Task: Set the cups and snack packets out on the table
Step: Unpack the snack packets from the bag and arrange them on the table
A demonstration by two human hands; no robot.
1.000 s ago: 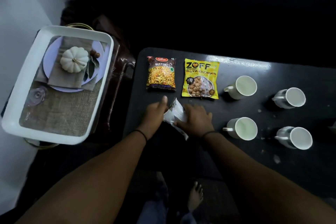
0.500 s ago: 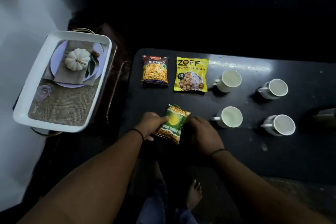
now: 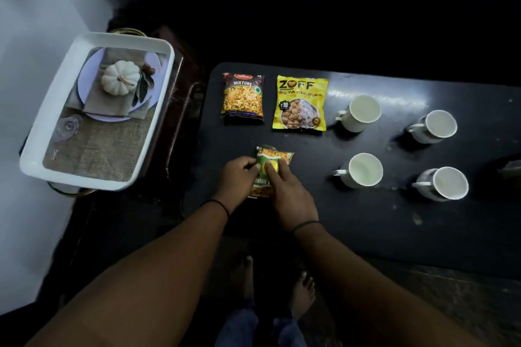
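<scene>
A green and yellow snack packet (image 3: 275, 159) lies face up on the black table (image 3: 366, 228), near its front left. My left hand (image 3: 238, 179) grips the packet's left side with curled fingers. My right hand (image 3: 290, 194) lies over its right half, fingers straight and pressing down. Behind it lie a dark Mixture packet (image 3: 244, 98) and a yellow Zoff packet (image 3: 300, 105), side by side. Several white cups stand to the right in two rows: one at the back (image 3: 359, 113), one at the front (image 3: 361, 170), and more further right (image 3: 435, 127).
A white tray (image 3: 67, 65) stands left of the table on a low stand, holding a plate, a small white pumpkin (image 3: 119, 77), a burlap mat and a glass. My bare feet (image 3: 303, 290) are below the table's front edge. A dark object (image 3: 510, 167) sits at the right edge.
The packet was flipped from its silver back to its green face, then laid flat on the table. Both hands moved in over it, the right hand now covering its right half.
</scene>
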